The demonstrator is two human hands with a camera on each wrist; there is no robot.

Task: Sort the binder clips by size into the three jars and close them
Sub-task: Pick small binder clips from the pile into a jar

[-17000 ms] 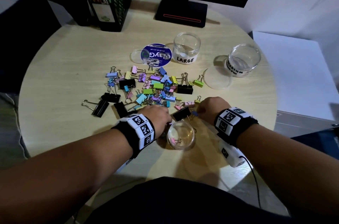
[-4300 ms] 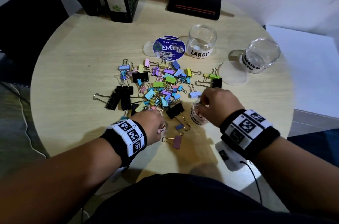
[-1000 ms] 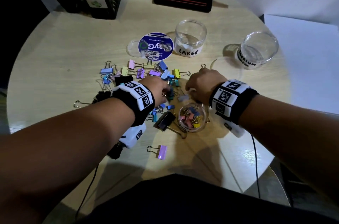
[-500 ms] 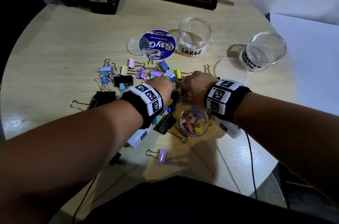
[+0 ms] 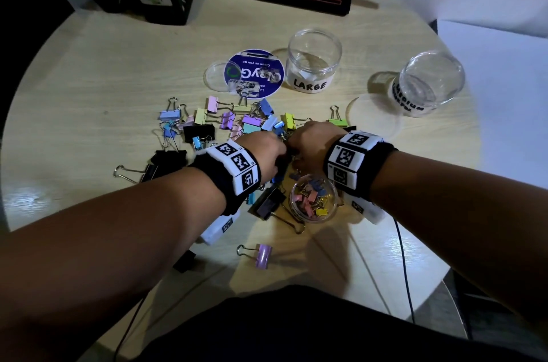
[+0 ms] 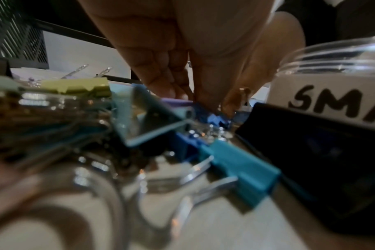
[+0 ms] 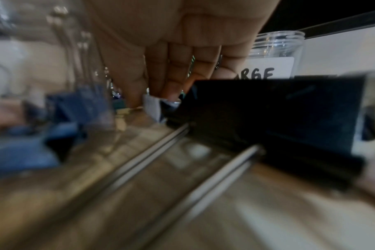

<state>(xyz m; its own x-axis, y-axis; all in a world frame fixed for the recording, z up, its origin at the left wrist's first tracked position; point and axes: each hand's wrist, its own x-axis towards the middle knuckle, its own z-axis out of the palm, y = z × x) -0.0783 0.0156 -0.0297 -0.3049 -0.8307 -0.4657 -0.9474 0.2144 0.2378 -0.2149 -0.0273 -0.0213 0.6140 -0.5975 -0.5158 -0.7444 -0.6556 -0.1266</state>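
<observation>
In the pile of binder clips (image 5: 237, 124) on the desk (image 5: 89, 89), beside the part-filled small jar (image 5: 315, 198), a blue clip (image 6: 214, 121) is pinched by the left hand (image 5: 264, 151) and a pale clip (image 7: 153, 105) by the right hand (image 5: 311, 140); being light, stiff and slippery, they are judged best taken across the bodies.

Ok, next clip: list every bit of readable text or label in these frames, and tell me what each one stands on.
"LARGE": handwritten label on the far clear jar.
"MEDIUM": label on the right jar; a second line beneath is too blurred to read.
"SMA", cut off by the frame edge: label on the near jar.
"Clean as you go": upside down on the round blue sticker; its large logo and small print are not legible.
Square coded markers, no words: both wristbands.
</observation>
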